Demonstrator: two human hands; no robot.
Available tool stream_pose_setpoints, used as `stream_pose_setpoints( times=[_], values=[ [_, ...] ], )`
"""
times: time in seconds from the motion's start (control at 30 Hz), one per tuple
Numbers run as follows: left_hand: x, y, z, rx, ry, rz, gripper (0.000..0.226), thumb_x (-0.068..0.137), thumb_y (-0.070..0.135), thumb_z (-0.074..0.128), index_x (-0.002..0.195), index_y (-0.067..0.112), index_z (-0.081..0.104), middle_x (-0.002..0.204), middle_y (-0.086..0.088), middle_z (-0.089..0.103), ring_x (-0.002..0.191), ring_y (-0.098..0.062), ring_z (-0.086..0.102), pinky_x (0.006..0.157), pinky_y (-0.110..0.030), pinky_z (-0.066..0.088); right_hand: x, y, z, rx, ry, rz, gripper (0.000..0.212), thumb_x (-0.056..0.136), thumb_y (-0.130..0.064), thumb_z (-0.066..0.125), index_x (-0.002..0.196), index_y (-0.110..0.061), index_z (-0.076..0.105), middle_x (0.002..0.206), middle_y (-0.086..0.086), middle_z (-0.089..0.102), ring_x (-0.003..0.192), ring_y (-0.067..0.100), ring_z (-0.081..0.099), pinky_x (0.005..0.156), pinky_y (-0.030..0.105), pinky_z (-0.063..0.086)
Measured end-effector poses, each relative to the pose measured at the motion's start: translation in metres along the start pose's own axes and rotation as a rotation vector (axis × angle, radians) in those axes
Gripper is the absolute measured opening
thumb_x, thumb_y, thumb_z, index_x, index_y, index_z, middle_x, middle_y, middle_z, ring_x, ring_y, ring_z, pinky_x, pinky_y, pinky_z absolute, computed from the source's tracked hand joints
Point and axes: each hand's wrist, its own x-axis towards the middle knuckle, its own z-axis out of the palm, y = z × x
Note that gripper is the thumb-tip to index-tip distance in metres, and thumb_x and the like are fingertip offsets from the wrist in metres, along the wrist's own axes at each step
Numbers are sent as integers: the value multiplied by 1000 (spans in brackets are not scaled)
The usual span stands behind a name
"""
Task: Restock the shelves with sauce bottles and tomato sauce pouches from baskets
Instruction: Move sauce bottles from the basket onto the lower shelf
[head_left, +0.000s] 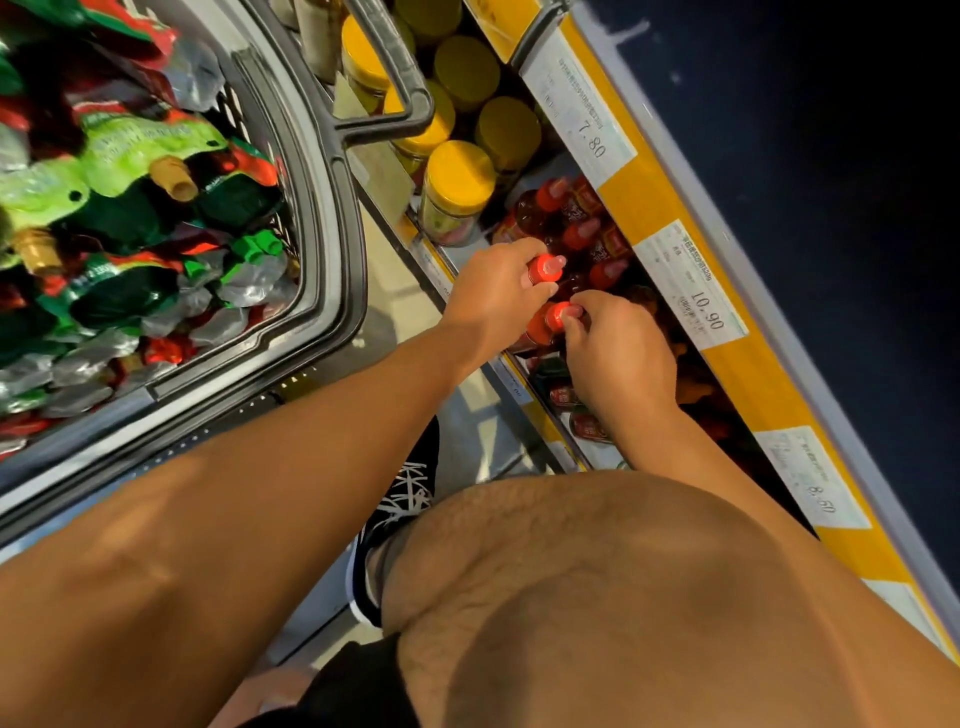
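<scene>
My left hand (493, 296) grips a red-capped sauce bottle (548, 267) by its neck at the front of the lower shelf. Just to its right, my right hand (615, 353) pinches the cap of a second sauce bottle (545, 325). Both bottles stand among several more red-capped sauce bottles (582, 234) on that shelf. At the left, a grey basket (322, 218) is heaped with green, red and silver tomato sauce pouches (135, 208).
Jars with yellow lids (457, 182) fill the shelf to the left of the bottles. A yellow shelf edge (670, 244) carries white price tags. The basket's handle (400, 73) hangs over the jars. My bare knee (597, 597) and black shoe (400, 509) are below.
</scene>
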Motion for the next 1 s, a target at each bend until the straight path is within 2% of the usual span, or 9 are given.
stream_pose_setpoints(
  times=[0.2,0.27,0.33,0.4,0.5,0.67,0.77,0.87,1.0],
  values=[
    [-4,-5,-10,46,-52,-46,41,97,24,68,137,20,62,91,2,64,93,-20,64,90,-37,54,-19,5,-12,130,44,47,39,102,-29,59,140,-22,58,118,-3,71,109,21,66,76,33,50],
    [-11,-5,-14,26,-41,-46,47,97,21,67,143,17,58,103,-6,69,100,-21,65,93,-35,51,-32,12,-15,189,78,76,42,100,-32,60,141,-26,57,118,-8,70,106,19,66,84,37,56],
    [-23,-3,-20,-7,-25,-57,48,98,22,65,145,17,55,99,-1,67,96,-16,63,89,-31,49,-45,20,-17,247,108,98,38,99,-33,62,137,-30,59,113,-12,69,96,17,67,84,42,58],
    [-41,2,-25,-27,-24,-65,42,100,24,63,141,20,56,92,-1,63,87,-16,61,82,-32,50,-68,30,-17,295,108,121,36,96,-31,64,133,-31,62,115,-11,70,100,17,67,87,42,57],
    [-73,3,-33,-47,-62,-94,36,100,27,62,136,23,59,96,0,64,88,-17,62,80,-35,50,-94,48,-19,328,58,155,41,94,-29,67,135,-29,63,123,-4,68,113,21,63,94,44,55],
    [-122,18,-45,-130,-133,-5,27,96,35,68,122,30,67,102,11,69,97,-7,65,85,-33,54,-134,84,-49,341,-240,281,57,97,-33,68,150,-27,49,146,-3,51,127,21,53,108,40,43],
    [-139,44,-53,-101,-201,54,23,96,35,69,119,33,70,114,15,68,107,-2,64,88,-35,57,-185,98,-60,491,-12,264,56,92,-37,67,146,-28,54,137,-8,56,118,10,53,99,31,41],
    [-151,80,-59,-104,-229,145,20,93,29,72,113,32,73,114,16,70,108,-2,64,92,-38,59,-227,116,-61,522,114,297,54,92,-29,72,144,-29,55,139,-8,60,120,11,59,102,39,51],
    [-167,136,-69,-148,-278,226,24,95,13,71,118,22,73,115,10,72,107,6,64,96,-17,53,-275,135,-75,665,259,366,49,93,-22,73,139,-32,58,134,-16,61,114,2,60,94,37,56]
  ],
)
